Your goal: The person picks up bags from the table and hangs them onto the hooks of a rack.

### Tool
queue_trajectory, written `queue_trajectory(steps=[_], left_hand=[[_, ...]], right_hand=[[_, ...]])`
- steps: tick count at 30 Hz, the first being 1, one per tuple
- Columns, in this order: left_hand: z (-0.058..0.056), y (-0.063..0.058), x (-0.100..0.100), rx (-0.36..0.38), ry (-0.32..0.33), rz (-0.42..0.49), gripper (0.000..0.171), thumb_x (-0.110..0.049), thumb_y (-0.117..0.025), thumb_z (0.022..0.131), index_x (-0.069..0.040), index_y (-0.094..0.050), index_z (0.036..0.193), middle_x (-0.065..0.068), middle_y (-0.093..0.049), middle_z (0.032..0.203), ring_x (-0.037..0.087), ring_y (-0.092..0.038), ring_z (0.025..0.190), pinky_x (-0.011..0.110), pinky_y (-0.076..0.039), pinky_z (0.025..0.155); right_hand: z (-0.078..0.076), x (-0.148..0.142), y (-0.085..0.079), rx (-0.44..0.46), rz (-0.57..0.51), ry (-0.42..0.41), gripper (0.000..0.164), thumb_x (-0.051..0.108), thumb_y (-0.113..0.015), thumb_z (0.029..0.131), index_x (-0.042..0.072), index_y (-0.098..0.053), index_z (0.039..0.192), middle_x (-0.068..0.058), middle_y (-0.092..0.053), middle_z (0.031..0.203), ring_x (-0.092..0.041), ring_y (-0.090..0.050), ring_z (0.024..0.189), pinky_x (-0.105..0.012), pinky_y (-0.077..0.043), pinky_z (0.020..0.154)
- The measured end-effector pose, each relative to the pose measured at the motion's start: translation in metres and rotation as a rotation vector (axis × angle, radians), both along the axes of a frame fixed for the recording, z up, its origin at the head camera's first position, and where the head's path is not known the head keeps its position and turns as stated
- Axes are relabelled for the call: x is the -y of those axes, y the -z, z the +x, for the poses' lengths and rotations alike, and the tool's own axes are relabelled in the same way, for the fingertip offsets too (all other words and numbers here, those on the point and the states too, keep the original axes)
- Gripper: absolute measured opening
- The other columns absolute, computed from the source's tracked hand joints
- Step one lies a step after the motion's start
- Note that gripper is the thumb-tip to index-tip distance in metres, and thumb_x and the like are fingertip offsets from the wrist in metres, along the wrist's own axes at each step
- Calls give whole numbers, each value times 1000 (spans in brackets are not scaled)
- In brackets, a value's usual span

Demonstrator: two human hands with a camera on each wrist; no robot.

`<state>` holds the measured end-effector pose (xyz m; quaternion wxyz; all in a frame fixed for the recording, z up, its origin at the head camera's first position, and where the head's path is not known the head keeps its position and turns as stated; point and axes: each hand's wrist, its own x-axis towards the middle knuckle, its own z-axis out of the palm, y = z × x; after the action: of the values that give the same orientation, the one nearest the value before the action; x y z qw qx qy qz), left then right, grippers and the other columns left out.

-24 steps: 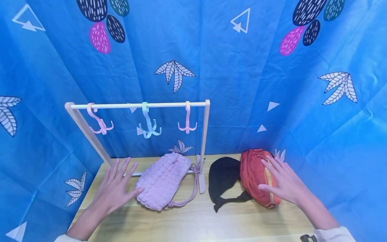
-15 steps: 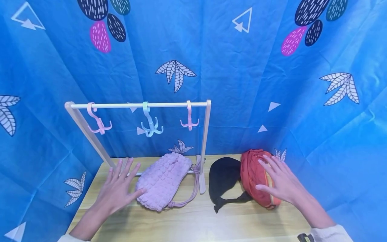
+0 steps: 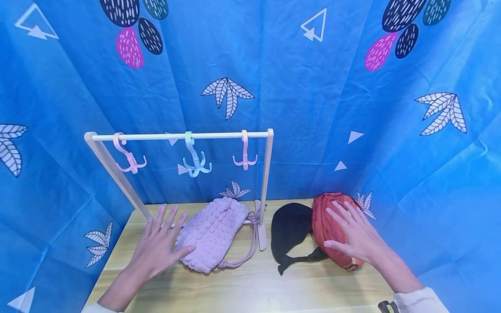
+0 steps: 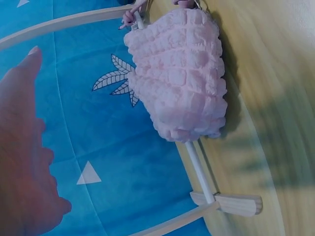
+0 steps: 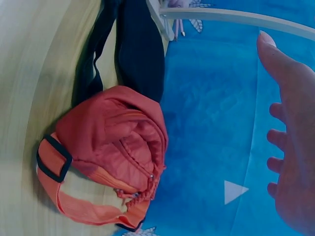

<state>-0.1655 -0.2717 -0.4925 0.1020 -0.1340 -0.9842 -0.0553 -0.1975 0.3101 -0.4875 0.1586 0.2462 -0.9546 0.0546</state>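
Observation:
My left hand, fingers spread, is held above the table beside a puffy lilac shoulder bag; its thumb overlaps the bag in the head view. The left wrist view shows that bag apart from the hand. Fingers also spread, my right hand hovers in front of a red bag with a zip. In the right wrist view the red bag shows an orange strap with a black buckle, and the hand is apart from it. Both hands hold nothing.
A black cloth bag lies against the red one. Behind the lilac bag stands a wooden rack, carrying a pink hook, a blue hook and another pink hook. Blue patterned curtain encloses the wooden table.
My left hand has shifted slightly to the right and my right hand slightly to the left, both still spread. The hooks have swayed a little; the bags have stayed in place.

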Motion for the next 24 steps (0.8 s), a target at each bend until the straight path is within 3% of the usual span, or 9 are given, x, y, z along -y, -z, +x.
queue_trajectory(steps=[3,7,10,14,17,21,24], left_hand=[[0,3,-2,-8,-1,-4,98,-81,-51,90,-23,-26,165,13,-14,175,38,10,163,73,-9,126],[-1,8,-6,-9,-7,-10,98,-83,-50,89,-26,-28,165,13,-16,175,40,4,163,74,-15,124],[0,12,-9,1,-10,-12,99,-84,-49,88,-26,-27,165,13,-18,174,43,-5,162,74,-18,124],[1,15,-12,16,-9,-9,99,-84,-50,88,-27,-25,166,13,-17,175,46,-13,160,72,-19,124],[2,17,-15,20,-4,-3,100,-83,-51,88,-26,-25,166,13,-18,175,47,-15,159,72,-20,124],[2,23,-19,13,7,-6,100,-83,-53,88,-25,-27,165,13,-20,174,47,-19,158,71,-23,123],[2,28,-21,8,14,-15,100,-82,-54,88,-25,-27,165,13,-20,174,46,-20,159,69,-23,125]], right_hand=[[-2,4,4,4,2,1,92,68,-71,85,16,-46,156,-17,-41,164,-44,-30,153,-26,20,126],[-3,9,7,11,23,-3,92,70,-70,85,17,-46,157,-16,-42,164,-44,-32,152,-46,3,134],[-5,13,11,8,24,-23,92,69,-71,84,15,-48,155,-17,-44,163,-45,-34,151,-43,4,134],[-7,18,17,-12,26,-55,93,69,-72,83,11,-51,153,-18,-46,161,-47,-36,150,-21,20,125],[-10,22,21,-20,37,-65,94,72,-69,84,11,-51,153,-18,-46,161,-47,-37,150,-22,19,126],[-13,28,25,10,44,-63,94,73,-68,85,13,-48,155,-16,-45,163,-45,-36,151,-48,-5,134],[-14,31,29,26,53,-66,95,73,-68,85,13,-47,156,-16,-44,163,-44,-36,152,-61,-28,125]])
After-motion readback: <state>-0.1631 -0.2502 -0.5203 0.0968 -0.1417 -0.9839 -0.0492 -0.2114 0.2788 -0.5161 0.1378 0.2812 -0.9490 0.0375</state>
